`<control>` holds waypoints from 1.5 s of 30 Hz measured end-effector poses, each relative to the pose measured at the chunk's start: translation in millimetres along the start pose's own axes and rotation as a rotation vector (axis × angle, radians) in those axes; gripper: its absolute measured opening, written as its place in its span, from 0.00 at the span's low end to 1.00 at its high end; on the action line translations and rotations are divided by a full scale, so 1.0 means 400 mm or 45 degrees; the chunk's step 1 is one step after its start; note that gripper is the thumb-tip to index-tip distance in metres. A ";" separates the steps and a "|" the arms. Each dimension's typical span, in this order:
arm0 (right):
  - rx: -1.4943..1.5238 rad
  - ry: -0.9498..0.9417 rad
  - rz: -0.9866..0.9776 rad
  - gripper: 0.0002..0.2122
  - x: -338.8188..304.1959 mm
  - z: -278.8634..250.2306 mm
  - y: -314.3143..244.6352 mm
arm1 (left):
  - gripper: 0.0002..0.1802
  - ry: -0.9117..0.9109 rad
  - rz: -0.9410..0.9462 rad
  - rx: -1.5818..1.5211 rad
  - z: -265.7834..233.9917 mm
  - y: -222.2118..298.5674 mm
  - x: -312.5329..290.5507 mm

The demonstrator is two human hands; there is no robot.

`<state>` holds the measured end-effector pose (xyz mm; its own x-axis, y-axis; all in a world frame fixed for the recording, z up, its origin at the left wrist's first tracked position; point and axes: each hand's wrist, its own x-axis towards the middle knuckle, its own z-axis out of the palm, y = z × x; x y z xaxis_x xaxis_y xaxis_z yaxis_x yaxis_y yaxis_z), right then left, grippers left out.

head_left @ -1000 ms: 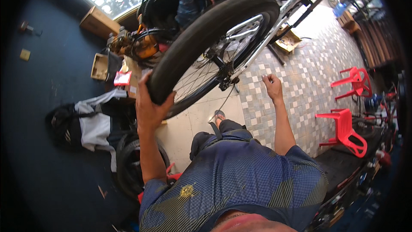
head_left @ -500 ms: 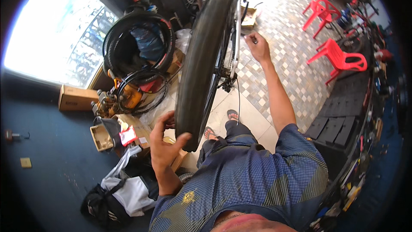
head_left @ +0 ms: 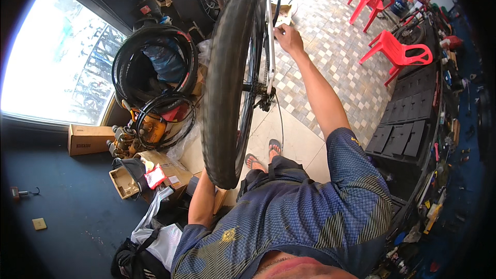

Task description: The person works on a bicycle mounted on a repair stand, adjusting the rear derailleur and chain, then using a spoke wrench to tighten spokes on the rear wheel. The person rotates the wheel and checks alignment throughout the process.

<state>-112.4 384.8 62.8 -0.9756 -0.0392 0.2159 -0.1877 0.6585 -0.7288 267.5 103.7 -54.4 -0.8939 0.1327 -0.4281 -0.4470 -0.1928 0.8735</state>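
Observation:
A bicycle's rear wheel with a wide black tyre hangs in front of me, tread towards me. A white frame tube runs along its right side. Gears and a rear derailleur sit at the hub, and a thin cable dangles below. My left forearm goes up behind the tyre's lower end, which hides the hand. To the right of the frame tube, my right hand is closed, fingers curled near a small dark part at the bicycle. What it grips is too small to make out.
Stacked tyres and coiled black tubing stand left, by a bright window. Below them are cardboard boxes and a bag. Red plastic chairs, black drawers and a tool-hung wall are on the right.
My left hand has gone from beside the tyre's lower end to behind it. My right hand has moved left and up, closer to the frame. The view has shifted slightly.

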 end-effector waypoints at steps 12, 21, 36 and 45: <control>-0.190 -0.029 -0.093 0.18 0.157 0.114 -0.044 | 0.35 0.252 0.756 -0.351 0.115 0.534 -0.237; -0.304 0.003 -0.309 0.18 0.182 0.154 0.013 | 0.29 0.641 0.585 -0.364 0.087 0.412 -0.266; -0.365 -0.175 -0.269 0.18 0.214 0.153 0.010 | 0.21 0.715 0.412 -0.218 0.097 0.387 -0.240; -0.347 -0.137 -0.285 0.20 0.210 0.154 0.010 | 0.19 0.748 0.259 -0.102 0.085 0.318 -0.195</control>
<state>-202.0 337.8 38.0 -0.9228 -0.2744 0.2705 -0.3752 0.8001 -0.4681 281.4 101.9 97.8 -0.8202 -0.4665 -0.3311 -0.2469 -0.2334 0.9405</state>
